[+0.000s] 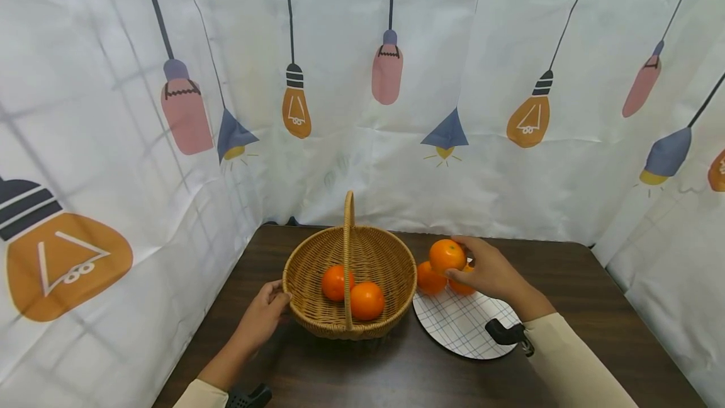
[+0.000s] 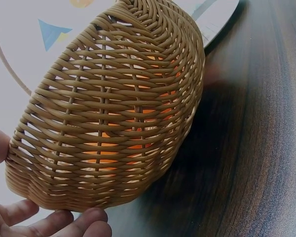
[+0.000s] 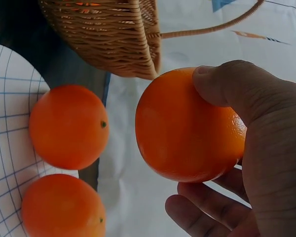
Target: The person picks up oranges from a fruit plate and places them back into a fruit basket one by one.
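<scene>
My right hand [image 1: 489, 269] holds an orange [image 3: 187, 126] between thumb and fingers, raised over a plate [image 1: 453, 326] with a blue grid pattern. Two more oranges [image 3: 69, 127] lie on that plate, partly hidden behind the held one in the head view. To the left stands a wicker basket [image 1: 396, 263] with a tall arched handle [image 1: 348, 257]. Inside it sit two oranges [image 1: 367, 301], glimpsed through the weave in the left wrist view. My left hand [image 1: 265, 313] grips the basket's left side, thumb at the rim and fingers beneath the outer wall.
Everything stands on a dark wood-grain table [image 1: 374, 376]. Behind it and along both sides hangs a white curtain [image 1: 362, 169] printed with lamps and bulbs. The basket's right side comes close to the plate's left edge, and its handle rises above the rim.
</scene>
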`<state>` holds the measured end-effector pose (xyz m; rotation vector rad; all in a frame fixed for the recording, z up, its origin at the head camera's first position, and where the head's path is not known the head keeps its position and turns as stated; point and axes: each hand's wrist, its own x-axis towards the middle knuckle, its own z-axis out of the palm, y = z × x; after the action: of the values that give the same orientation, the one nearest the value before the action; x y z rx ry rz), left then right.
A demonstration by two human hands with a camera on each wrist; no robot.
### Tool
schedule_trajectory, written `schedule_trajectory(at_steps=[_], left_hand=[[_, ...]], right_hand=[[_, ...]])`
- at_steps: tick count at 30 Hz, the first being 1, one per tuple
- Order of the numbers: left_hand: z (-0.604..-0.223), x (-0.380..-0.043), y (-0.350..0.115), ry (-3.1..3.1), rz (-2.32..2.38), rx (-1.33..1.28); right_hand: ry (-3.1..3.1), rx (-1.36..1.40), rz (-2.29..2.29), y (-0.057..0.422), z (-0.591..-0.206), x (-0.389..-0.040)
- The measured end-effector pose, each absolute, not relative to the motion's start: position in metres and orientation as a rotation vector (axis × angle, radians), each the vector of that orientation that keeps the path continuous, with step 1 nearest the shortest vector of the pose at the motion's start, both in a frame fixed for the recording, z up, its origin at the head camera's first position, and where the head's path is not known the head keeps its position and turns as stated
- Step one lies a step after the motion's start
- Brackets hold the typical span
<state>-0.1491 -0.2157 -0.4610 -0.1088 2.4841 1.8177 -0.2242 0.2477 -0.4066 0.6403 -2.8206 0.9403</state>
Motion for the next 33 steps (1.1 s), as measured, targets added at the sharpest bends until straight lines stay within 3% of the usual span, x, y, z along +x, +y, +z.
schedule_trajectory(at_steps=[33], left_hand=[[-0.463, -0.150, -0.217, 2.482, 1.836, -0.099]], right_hand=[[-2.798, 0.763, 0.981, 0.210, -0.397, -0.234]])
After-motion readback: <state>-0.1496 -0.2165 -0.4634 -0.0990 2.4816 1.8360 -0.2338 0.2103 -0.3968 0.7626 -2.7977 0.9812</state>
